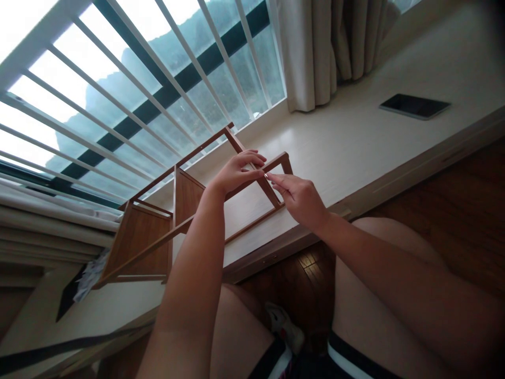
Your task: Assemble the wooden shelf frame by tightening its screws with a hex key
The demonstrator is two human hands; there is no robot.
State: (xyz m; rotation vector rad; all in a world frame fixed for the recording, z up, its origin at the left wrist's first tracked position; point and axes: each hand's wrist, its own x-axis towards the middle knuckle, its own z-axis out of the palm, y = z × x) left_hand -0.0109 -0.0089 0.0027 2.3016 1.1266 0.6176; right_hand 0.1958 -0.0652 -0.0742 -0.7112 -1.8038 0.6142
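Observation:
A brown wooden rack of thin rails and flat panels lies tipped on a pale window-side platform. My left hand curls over one of its upper rails, fingers closed around the bar. My right hand is just to the right, fingertips pinched at the same rail near the rack's end frame. Whether it holds a small part there I cannot make out. Both forearms reach up from my lap.
A dark tablet lies flat on the platform at the far right. A window with white bars fills the back, a cream curtain beside it. Dark wooden floor and my knees are below.

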